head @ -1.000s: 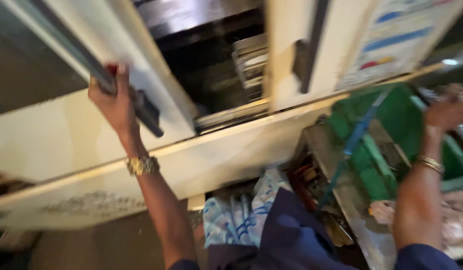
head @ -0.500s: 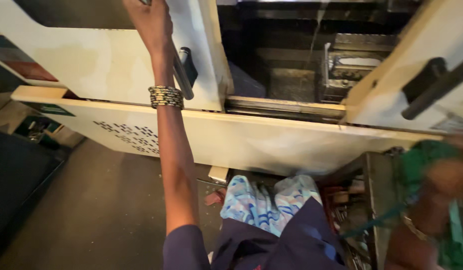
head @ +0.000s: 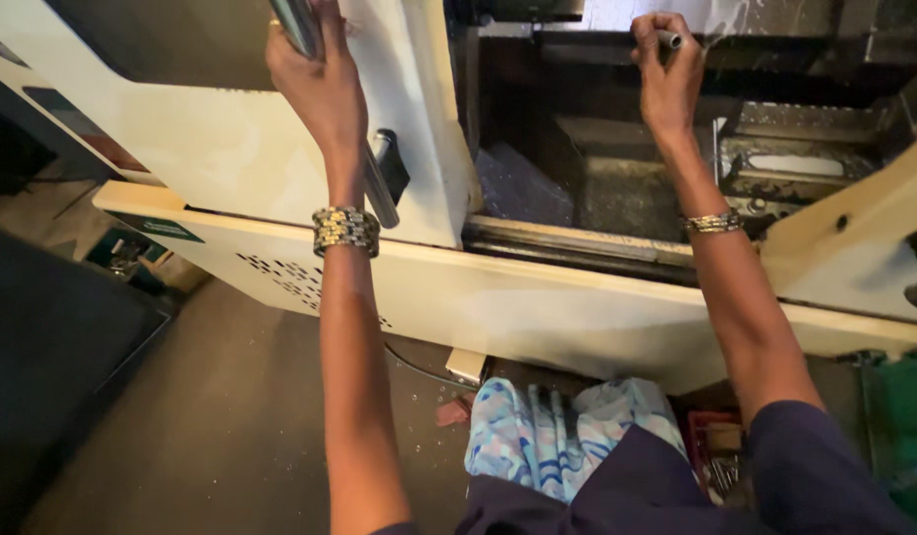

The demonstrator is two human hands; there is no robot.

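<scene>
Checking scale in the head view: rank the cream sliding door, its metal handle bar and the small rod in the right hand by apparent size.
1. Cream sliding door, largest by far.
2. Metal handle bar, gripped by the left hand.
3. Small rod in the right hand, mostly hidden, so its full length is unsure.

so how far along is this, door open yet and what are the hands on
Done: the cream sliding door is pulled aside, so the dark machine interior is exposed. In hand: the left hand grips the door's metal bar handle, while the right hand closes around a small metal cylinder inside the opening. Left: the cylinder is not yet let go and the door is not shut.
</scene>
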